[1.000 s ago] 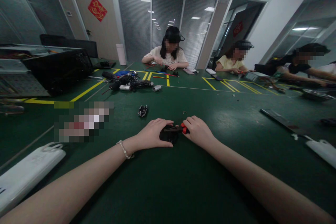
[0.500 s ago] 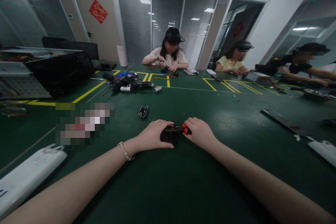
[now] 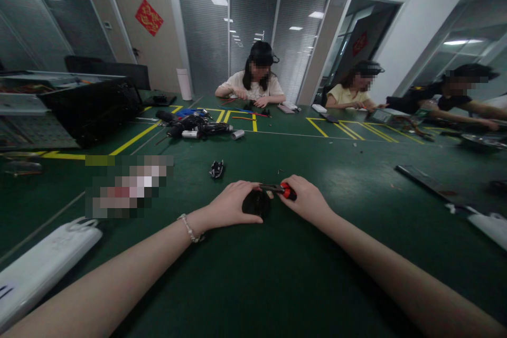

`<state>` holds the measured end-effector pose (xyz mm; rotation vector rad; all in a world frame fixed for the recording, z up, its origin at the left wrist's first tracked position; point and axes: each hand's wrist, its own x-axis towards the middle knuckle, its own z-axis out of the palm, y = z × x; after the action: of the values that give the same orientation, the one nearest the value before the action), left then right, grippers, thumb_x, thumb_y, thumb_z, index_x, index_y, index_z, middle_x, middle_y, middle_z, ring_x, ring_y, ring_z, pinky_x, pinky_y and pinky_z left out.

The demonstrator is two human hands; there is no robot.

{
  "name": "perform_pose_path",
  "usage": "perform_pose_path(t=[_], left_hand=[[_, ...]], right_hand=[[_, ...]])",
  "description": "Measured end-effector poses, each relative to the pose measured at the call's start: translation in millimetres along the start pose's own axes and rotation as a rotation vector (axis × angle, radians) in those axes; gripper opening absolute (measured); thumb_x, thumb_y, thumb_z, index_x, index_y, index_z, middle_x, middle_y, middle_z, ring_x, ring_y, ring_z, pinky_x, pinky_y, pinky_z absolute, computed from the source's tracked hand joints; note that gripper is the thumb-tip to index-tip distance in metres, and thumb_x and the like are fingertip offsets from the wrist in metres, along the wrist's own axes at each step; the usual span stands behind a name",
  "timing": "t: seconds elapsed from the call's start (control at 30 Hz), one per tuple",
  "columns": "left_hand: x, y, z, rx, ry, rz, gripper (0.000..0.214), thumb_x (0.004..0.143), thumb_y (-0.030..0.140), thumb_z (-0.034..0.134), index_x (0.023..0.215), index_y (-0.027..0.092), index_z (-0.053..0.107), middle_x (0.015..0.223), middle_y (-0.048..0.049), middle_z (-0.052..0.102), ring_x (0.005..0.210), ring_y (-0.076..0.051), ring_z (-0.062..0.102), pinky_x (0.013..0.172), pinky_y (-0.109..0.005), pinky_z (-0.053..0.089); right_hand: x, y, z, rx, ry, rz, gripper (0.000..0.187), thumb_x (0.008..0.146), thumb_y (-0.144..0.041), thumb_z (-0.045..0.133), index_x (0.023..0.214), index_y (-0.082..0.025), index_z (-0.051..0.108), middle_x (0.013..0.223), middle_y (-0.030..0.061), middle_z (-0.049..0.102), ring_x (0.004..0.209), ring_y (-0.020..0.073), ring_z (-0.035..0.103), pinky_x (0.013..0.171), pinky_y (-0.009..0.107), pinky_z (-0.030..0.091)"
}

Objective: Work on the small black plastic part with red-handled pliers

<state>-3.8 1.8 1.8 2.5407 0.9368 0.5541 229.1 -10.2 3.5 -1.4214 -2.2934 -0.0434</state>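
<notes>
My left hand (image 3: pixel 233 203) is closed around a rounded black part (image 3: pixel 255 204), thumb along its near side and fingers over the far side. The part rests on the green table; its exact kind is too dark to make out. In my right hand (image 3: pixel 303 198) I grip a pair of pliers (image 3: pixel 273 188) with red and black handles. The plier jaws point left and lie over the far edge of the black part, close to my left fingertips. Whether the jaws touch it I cannot tell. A small black-and-silver piece (image 3: pixel 216 169) lies beyond my left hand.
A pile of black tools and cables (image 3: pixel 194 124) lies farther back on the left. A computer case (image 3: pixel 91 111) stands at the far left, a white power strip (image 3: pixel 47 269) nearer. Another white strip (image 3: pixel 489 227) is at right. Several co-workers sit across the table.
The pliers have shifted slightly away from me, from over the middle of the black part to its far edge, and turned in my right hand. My left hand stays in place.
</notes>
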Motion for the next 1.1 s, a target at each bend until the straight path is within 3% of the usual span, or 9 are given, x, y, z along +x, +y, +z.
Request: perform_pose_path(t=[0.2, 0.37, 0.5, 0.6, 0.8, 1.1], left_hand=[[-0.2, -0.3, -0.8, -0.023, 0.011, 0.009, 0.072, 0.063, 0.053, 0.064, 0.122, 0.025, 0.035, 0.122, -0.0055, 0.045, 0.11, -0.026, 0.042, 0.092, -0.041, 0.033], [0.3, 0.3, -1.5, -0.038, 0.01, 0.004, 0.073, 0.063, 0.052, 0.064, 0.124, 0.025, 0.034, 0.121, -0.0047, 0.046, 0.11, -0.025, 0.042, 0.093, -0.04, 0.032], [0.1, 1.0, -1.4, -0.039, 0.008, 0.003, 0.073, 0.063, 0.052, 0.064, 0.123, 0.025, 0.034, 0.122, -0.0051, 0.046, 0.11, -0.025, 0.042, 0.093, -0.041, 0.032], [-0.5, 0.6, -1.4, -0.037, 0.01, -0.002, 0.073, 0.063, 0.053, 0.063, 0.124, 0.025, 0.034, 0.122, -0.0055, 0.045, 0.111, -0.026, 0.042, 0.093, -0.041, 0.032], [-0.2, 0.1, -2.0, -0.031, 0.001, -0.013, 0.073, 0.063, 0.053, 0.063, 0.123, 0.025, 0.034, 0.122, -0.0052, 0.046, 0.11, -0.026, 0.042, 0.093, -0.041, 0.032], [-0.3, 0.4, -3.3, -0.08, -0.006, -0.03, 0.076, 0.062, 0.051, 0.065, 0.125, 0.025, 0.031, 0.121, -0.0051, 0.046, 0.111, -0.026, 0.042, 0.092, -0.04, 0.031]], right_hand=[[3.6, 15.4, -2.1, 0.394, 0.077, 0.307, 0.027, 0.076, -0.041, 0.044, 0.095, -0.022, 0.041, 0.086, 0.0042, 0.054, 0.075, 0.0175, 0.052, 0.069, 0.035, 0.042], [3.6, 25.8, 3.4, 0.633, 0.109, 0.323, 0.031, 0.079, -0.035, 0.037, 0.108, -0.023, 0.033, 0.102, 0.0062, 0.05, 0.096, 0.0181, 0.048, 0.083, 0.037, 0.037], [2.8, 25.8, 7.8, 0.663, 0.068, 0.342, 0.041, 0.079, -0.042, 0.039, 0.115, -0.023, 0.035, 0.113, 0.0068, 0.046, 0.108, 0.0194, 0.041, 0.092, 0.039, 0.03], [2.7, 22.1, 12.5, 0.712, 0.119, 0.368, 0.046, 0.079, -0.045, 0.038, 0.12, -0.024, 0.034, 0.119, 0.0064, 0.043, 0.113, 0.0193, 0.037, 0.096, 0.039, 0.026], [2.3, 15.9, 14.3, 0.657, 0.076, 0.459, 0.055, 0.076, -0.05, 0.042, 0.124, -0.026, 0.034, 0.125, 0.0063, 0.038, 0.117, 0.0225, 0.033, 0.097, 0.043, 0.025], [3.5, 30.0, 6.9, 0.683, 0.061, 0.378, 0.051, 0.079, -0.046, 0.04, 0.126, -0.027, 0.032, 0.122, 0.0041, 0.046, 0.114, 0.0194, 0.038, 0.096, 0.043, 0.026]])
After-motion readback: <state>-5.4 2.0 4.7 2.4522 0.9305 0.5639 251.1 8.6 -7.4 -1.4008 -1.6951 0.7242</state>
